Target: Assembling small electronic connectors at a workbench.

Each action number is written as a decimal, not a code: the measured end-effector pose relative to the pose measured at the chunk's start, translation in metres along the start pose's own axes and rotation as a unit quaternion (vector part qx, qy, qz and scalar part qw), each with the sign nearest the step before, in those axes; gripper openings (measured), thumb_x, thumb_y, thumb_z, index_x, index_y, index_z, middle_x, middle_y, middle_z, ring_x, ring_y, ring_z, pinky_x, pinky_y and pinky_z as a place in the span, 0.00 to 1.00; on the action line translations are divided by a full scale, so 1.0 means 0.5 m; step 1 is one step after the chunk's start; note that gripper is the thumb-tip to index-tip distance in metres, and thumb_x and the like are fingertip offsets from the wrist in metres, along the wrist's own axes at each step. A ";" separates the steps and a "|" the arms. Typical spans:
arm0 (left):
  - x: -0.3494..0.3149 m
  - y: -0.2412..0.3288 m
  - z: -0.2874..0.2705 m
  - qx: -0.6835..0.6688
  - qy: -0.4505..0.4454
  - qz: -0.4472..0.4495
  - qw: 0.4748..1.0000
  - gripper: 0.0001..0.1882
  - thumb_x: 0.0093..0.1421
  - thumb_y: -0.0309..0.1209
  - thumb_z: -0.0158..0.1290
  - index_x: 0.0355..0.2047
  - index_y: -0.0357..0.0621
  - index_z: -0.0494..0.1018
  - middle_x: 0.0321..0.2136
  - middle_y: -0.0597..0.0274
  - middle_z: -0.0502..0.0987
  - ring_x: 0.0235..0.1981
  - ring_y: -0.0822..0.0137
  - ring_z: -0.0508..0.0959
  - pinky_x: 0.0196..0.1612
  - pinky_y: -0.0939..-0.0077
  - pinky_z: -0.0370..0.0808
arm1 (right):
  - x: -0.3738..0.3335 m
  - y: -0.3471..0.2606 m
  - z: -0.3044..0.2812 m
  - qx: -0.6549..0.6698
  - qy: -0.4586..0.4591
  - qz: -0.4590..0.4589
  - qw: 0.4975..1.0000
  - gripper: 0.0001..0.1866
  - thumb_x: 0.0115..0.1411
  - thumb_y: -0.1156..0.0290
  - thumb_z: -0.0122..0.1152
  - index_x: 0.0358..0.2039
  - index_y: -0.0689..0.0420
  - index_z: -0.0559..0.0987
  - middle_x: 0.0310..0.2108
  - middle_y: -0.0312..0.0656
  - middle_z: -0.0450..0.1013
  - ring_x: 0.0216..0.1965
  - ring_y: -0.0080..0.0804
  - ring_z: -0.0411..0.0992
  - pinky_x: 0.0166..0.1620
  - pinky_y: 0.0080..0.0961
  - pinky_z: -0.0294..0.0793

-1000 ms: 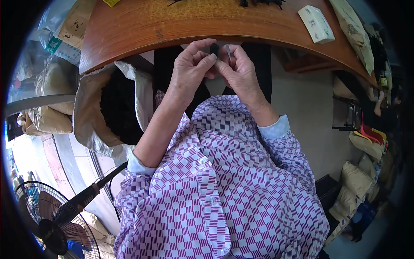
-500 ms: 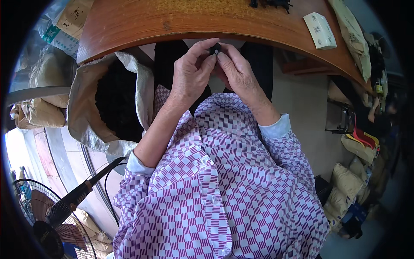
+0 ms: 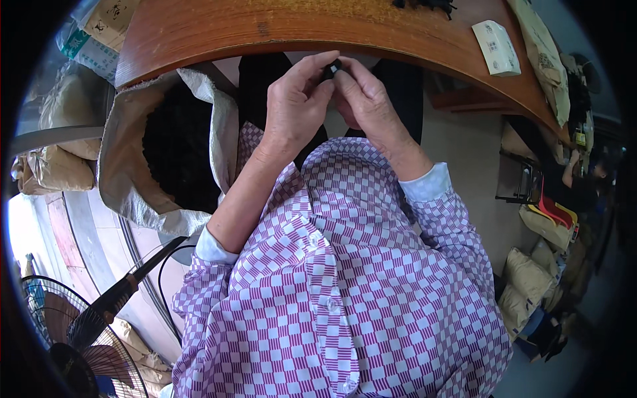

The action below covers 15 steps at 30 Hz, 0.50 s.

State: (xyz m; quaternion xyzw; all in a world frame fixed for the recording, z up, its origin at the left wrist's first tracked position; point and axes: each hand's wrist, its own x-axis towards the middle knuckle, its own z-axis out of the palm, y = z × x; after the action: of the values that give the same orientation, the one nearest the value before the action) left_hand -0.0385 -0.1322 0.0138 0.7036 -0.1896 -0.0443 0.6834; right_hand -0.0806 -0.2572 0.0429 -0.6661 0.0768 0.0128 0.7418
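Observation:
A small black part (image 3: 331,69) with a pale grey face is pinched between my two hands, just off the table's near edge. My left hand (image 3: 296,89) grips it from the left, its index finger stretched over the top and its thumb below. From the other side my right hand (image 3: 363,96) holds the same part between thumb and bent fingers. The part is too small and too covered by fingers to tell its kind. To the left of my left arm stands an open woven sack (image 3: 123,169), filled with a mass of small black pieces (image 3: 179,149).
A brown wooden table (image 3: 265,26) curves across the front, with a white box (image 3: 496,48) and black pieces (image 3: 431,5) on it. A fan (image 3: 70,338) stands at lower left. Paper sacks (image 3: 527,278) lie at right. Another person's arm (image 3: 570,169) shows at far right.
Both hands have risen slightly toward the table edge, with the small black part still between them. The part appears tilted a little differently. The whole view has shifted slightly.

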 end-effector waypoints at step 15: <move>0.003 0.019 0.019 -0.031 -0.038 -0.023 0.999 0.20 0.57 0.18 0.54 0.50 0.45 0.73 0.30 0.65 0.76 0.27 0.78 0.74 0.32 0.85 0.75 | -0.017 0.009 -0.031 -0.021 0.000 -0.048 0.999 0.15 0.69 0.66 0.44 0.53 0.57 0.68 0.28 0.27 0.67 0.23 0.08 0.61 0.24 0.06 0.60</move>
State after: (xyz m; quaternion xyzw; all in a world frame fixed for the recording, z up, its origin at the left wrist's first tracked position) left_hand -0.0424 -0.1418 0.0227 0.6843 -0.1976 -0.0926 0.6958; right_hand -0.0911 -0.2712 0.0383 -0.6845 0.0444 -0.0215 0.7274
